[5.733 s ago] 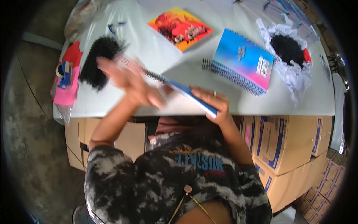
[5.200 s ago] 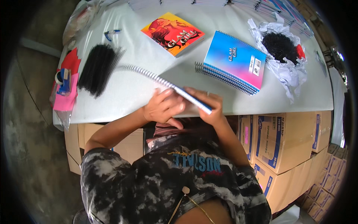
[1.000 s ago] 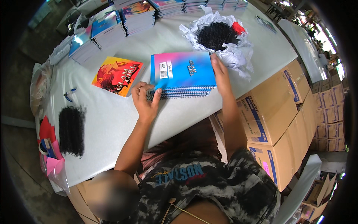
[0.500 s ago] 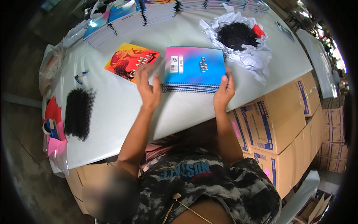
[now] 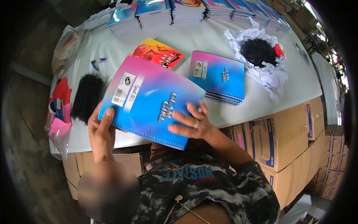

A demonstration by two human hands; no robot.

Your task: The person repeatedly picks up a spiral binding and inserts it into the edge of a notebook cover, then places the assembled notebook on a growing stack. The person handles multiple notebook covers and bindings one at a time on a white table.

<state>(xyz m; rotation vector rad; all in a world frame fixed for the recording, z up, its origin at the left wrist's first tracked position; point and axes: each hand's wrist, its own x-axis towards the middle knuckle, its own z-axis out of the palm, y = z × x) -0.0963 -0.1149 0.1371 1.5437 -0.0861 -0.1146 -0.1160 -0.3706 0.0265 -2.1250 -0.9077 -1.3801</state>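
Observation:
A notebook [image 5: 149, 102] with a pink and blue cover is tilted above the near side of the table, a row of punched holes along its lower edge and no coil visible in them. My left hand [image 5: 102, 128] grips its left end, thumb on the cover. Across the right end lie the parted fingers of my right hand [image 5: 194, 121], one wearing a ring; its thumb is hidden. Just beyond, a short stack of coil-bound notebooks [image 5: 220, 76] has matching covers. A red and yellow notebook [image 5: 156, 50] is partly covered by the held one.
Black plastic coils [image 5: 87, 97] lie at the left, below blue-handled pliers [image 5: 97, 63]. More black coils [image 5: 259, 52] sit on crumpled white paper [image 5: 274, 82]. Notebook stacks [image 5: 154, 16] line the far edge. Cardboard boxes [image 5: 283, 138] stand at the right, and tape [image 5: 52, 108] at the left.
Both hands have left the coil-bound stack and moved nearer and leftward. A punched notebook is now held between them. The whole view has shifted, so the table sits further right.

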